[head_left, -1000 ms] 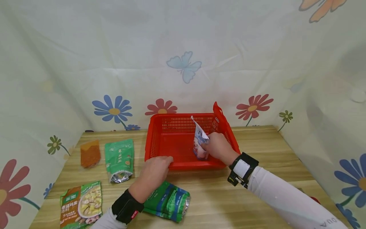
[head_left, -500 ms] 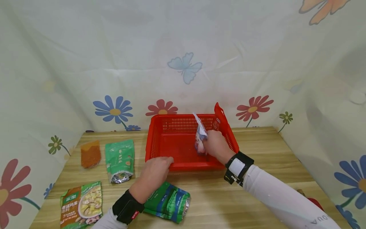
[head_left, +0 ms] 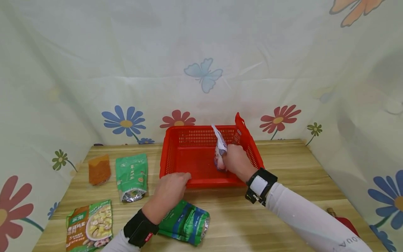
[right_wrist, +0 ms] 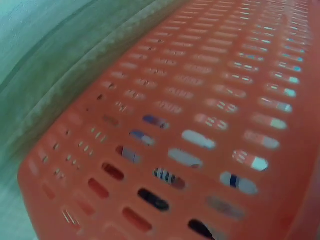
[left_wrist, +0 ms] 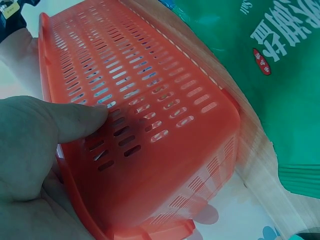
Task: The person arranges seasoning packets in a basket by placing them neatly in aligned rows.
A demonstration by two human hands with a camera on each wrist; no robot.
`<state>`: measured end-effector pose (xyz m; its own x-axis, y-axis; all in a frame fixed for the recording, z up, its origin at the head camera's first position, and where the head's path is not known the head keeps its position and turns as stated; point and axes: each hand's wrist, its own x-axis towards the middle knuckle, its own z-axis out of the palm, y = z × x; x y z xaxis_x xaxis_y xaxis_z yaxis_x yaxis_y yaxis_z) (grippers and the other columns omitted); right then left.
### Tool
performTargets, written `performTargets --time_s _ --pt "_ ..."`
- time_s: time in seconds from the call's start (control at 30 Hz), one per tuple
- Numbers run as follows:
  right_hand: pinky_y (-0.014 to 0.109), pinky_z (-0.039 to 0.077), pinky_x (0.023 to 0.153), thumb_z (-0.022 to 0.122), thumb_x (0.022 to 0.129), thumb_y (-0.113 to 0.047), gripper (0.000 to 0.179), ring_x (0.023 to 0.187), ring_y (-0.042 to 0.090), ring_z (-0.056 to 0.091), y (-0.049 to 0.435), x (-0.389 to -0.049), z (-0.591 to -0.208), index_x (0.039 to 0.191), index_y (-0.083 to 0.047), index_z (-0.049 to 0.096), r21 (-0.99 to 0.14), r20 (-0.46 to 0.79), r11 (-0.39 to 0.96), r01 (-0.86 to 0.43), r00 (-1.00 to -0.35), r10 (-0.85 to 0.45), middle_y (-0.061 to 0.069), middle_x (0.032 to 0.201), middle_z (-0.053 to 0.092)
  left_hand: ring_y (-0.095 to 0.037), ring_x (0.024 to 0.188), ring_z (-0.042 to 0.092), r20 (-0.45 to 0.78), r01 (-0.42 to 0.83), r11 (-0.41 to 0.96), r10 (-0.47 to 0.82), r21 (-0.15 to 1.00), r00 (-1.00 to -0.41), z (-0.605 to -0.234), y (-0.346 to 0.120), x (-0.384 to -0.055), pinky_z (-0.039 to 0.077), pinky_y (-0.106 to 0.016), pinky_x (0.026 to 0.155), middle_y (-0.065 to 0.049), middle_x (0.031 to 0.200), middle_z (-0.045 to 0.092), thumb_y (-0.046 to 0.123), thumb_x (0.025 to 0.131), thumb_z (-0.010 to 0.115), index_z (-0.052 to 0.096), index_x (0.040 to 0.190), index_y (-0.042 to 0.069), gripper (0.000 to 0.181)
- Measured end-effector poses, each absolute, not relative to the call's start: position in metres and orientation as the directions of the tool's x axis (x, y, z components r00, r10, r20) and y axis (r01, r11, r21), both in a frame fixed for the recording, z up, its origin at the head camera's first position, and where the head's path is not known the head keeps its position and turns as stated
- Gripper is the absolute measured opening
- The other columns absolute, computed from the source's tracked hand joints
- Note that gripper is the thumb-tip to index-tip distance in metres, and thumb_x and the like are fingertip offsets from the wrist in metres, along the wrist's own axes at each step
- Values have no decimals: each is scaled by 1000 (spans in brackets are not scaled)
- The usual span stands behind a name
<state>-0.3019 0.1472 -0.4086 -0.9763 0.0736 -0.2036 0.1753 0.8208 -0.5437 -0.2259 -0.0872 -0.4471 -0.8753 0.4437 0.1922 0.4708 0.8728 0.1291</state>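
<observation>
My left hand [head_left: 171,190] grips the near rim of the red plastic basket [head_left: 207,183], toward its left end. In the left wrist view the thumb [left_wrist: 82,119] presses on the slotted outer wall. My right hand [head_left: 237,161] reaches into the right half of the basket and pinches a white, blue and pink pouch [head_left: 219,154]. This pouch stands upright with its white top edge leaning back left. The slotted basket wall [right_wrist: 192,80] fills most of the right wrist view, hiding most of the pouch and hand behind it. A red packet [head_left: 239,130] stands at the basket's right back corner.
A green and blue pouch [head_left: 185,222] lies before the basket, partly under my left wrist. Left of the basket lie a green pouch [head_left: 131,175], an orange-brown packet [head_left: 99,170] and a food-picture packet [head_left: 89,225]. A red object [head_left: 347,224] with a brown neck lies far right, partly behind my forearm.
My right hand and the pouch have shifted slightly back in the basket, and the pouch has turned more edge-on. The right forearm has swung left, uncovering the red object. My left hand stays put.
</observation>
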Motion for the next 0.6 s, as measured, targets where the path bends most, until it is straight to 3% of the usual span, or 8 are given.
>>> performTargets --time_s 0.17,0.37,0.6 --pt "23 53 51 71 97 -25 34 64 19 67 151 -300 -408 122 -2 66 -491 -176 857 155 -981 76 9 84 72 -18 76 71 202 474 872 445 121 -872 -447 -87 -225 61 -35 70 -1 92 78 17 84 85 69 100 16 23" --pt "22 50 48 71 97 -30 37 59 19 65 157 -299 -411 120 -1 70 -445 -162 887 122 -985 54 7 75 71 -17 76 70 206 478 870 450 119 -869 -446 -87 -225 62 -35 70 -1 92 78 17 83 85 69 101 16 23" --pt "22 52 49 71 97 -27 35 60 18 66 156 -298 -412 120 -1 70 -446 -147 889 106 -988 44 7 77 71 -18 77 71 203 477 871 448 121 -871 -446 -87 -224 62 -35 70 -1 92 78 18 83 85 69 100 16 24"
